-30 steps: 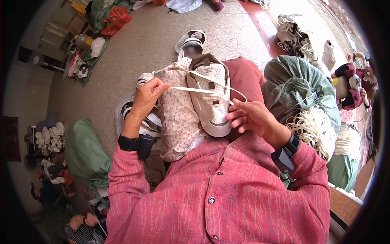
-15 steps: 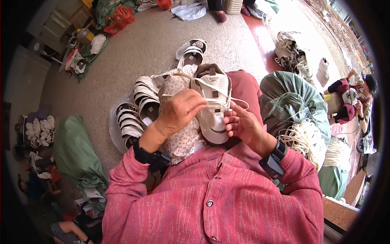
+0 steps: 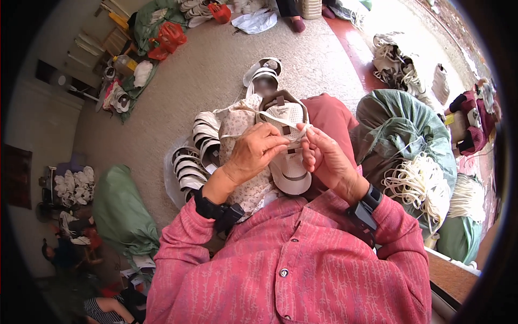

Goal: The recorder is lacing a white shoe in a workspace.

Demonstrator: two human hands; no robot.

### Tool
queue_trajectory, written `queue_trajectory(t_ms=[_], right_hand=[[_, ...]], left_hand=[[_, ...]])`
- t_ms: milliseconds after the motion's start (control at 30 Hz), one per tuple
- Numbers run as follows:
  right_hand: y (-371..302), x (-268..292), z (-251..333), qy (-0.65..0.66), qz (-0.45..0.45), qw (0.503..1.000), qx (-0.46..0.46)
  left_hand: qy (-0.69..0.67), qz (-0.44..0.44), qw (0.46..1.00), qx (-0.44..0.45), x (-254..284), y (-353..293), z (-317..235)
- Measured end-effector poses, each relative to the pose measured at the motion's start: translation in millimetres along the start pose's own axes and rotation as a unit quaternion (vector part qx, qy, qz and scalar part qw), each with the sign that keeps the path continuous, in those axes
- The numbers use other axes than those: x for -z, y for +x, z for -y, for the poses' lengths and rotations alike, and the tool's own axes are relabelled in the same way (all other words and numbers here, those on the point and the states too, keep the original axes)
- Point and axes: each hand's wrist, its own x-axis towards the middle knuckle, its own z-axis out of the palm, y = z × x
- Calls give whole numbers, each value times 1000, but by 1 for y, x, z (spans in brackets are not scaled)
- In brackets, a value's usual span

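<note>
A beige and white sneaker [image 3: 292,181] lies on my lap, toe toward me and brown-lined opening away. A white shoelace [image 3: 272,119] runs across its upper. My left hand [image 3: 252,151] is over the left side of the sneaker, thumb and fingers pinched on the lace at the eyelets. On the other side my right hand [image 3: 330,159] grips a raised part of the lace between thumb and forefinger, its other fingers curled. The fingers partly hide the middle of the lacing. Patterned cloth [image 3: 234,121] covers my left leg.
Stacked shoes [image 3: 190,171] sit on the floor left of my lap, with more shoes [image 3: 263,78] beyond my knees. To the right are a green sack [image 3: 396,121] and a bundle of white laces [image 3: 415,181]. Another green sack [image 3: 121,208] stands left. A person [image 3: 475,124] sits far right.
My right hand has moved up to the lace and closed its thumb and forefinger on it. My left hand has moved slightly right and down to the eyelets. The view has shifted a little.
</note>
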Motion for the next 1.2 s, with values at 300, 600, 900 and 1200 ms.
queue_trajectory(t_ms=[300,600,900,1200], right_hand=[[5,14,-4,-290,-8,923,254],[-8,7,11,-150,-59,970,181],[-24,3,21,-199,-61,978,-25],[-11,11,-9,-81,-54,994,57]], left_hand=[[-117,65,977,164,7,29,-28],[-137,71,975,158,-1,35,-12],[-168,20,969,180,-11,24,-31],[105,-50,993,31,2,39,-13]])
